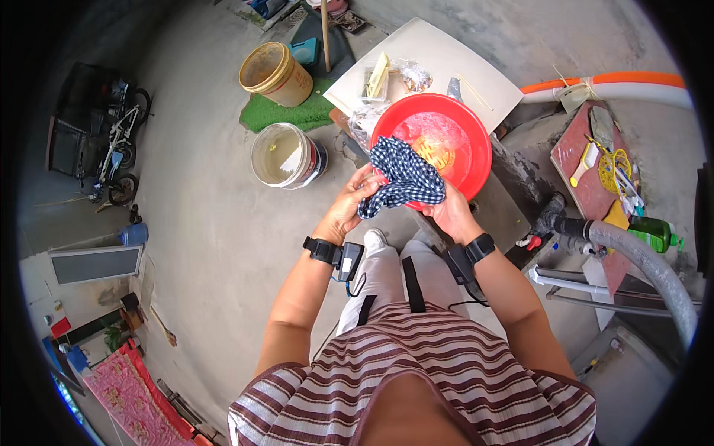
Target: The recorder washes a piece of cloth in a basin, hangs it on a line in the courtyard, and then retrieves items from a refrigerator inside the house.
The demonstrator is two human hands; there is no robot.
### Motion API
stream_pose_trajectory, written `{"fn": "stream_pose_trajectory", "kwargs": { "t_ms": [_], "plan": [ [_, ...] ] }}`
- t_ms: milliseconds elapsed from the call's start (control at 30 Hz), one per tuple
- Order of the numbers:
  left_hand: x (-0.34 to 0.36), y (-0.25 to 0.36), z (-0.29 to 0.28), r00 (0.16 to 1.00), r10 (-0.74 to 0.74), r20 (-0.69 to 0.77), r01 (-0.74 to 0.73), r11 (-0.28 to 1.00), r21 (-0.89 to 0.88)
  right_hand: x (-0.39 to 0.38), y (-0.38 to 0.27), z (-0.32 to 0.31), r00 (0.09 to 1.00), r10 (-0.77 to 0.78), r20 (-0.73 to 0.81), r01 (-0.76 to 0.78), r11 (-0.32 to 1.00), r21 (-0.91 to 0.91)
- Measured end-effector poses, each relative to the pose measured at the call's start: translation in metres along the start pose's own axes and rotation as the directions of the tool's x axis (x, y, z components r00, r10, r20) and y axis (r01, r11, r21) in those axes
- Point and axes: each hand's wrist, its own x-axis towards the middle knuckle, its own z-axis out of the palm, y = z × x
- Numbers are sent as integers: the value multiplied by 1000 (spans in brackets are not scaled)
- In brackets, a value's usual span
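Observation:
A dark blue and white checked cloth [405, 172] is bunched between my two hands, over the near edge of a red basin [482, 152]. My left hand [352, 201] grips its left side, with the fingers curled around the fabric. At the lower right of the cloth, my right hand [452, 213] holds on, its fingers partly hidden by the fabric. Inside the basin is sudsy liquid, and a yellow pattern shows through on the bottom.
The basin rests on a pale board [483, 70] with a clear tray and small items. To the left stand a water-filled bucket [260, 160] and a yellow bucket [286, 85] on green matting. Brushes, a green bottle [651, 234] and a thick grey hose [639, 256] lie right.

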Motion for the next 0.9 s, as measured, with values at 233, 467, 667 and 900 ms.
{"fn": "stream_pose_trajectory", "kwargs": {
  "t_ms": [233, 467, 667, 900],
  "plan": [
    [-108, 15, -54, 991, 119, 54, -129, 959, 253, -12, 47, 63, 938, -28, 346, 88, 983, -159],
    [-237, 39, -104, 809, 533, -248, -534, 842, 71, -53, 137, 187, 607, 102, 788, 785, 81, -615],
    [-411, 28, -183, 585, 695, -418, -739, 669, 78, -74, 294, 280, 567, 112, 816, 774, 266, -575],
    [-580, -7, -241, 155, 774, -614, -770, 484, 416, -90, 393, 415, 294, 282, 913, 899, 244, -365]
  ]
}}
